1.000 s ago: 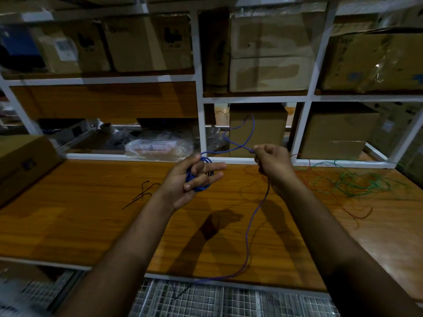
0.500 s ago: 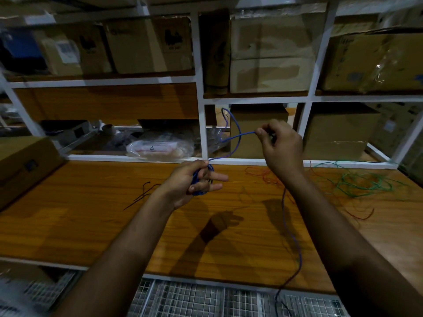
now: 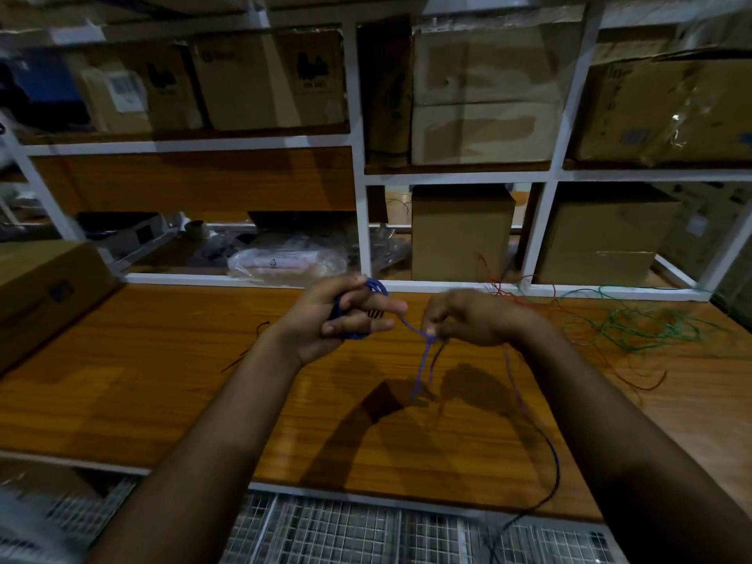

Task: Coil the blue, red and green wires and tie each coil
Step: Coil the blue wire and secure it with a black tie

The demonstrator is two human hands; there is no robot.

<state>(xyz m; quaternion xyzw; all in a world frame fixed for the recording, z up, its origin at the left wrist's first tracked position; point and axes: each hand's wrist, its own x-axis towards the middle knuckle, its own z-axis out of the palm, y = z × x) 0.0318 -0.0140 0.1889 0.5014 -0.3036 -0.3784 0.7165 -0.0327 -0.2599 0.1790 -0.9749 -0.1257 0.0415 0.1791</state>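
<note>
Both hands (image 3: 407, 319) on blue wire (image 3: 411, 325), tail downward

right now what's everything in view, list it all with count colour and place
blue wire: one, blue, coiled in the left hand, tail trailing off the bench front
red wire: one, red, loose on the bench behind the right hand
green wire: one, green, loose tangle at the bench's right
bench: one, orange-brown wood
cardboard boxes: several, brown, on the white shelves behind
plastic bag: one, clear, lower shelf
left hand: holds the blue coil
right hand: pinches the blue wire near the coil
</note>
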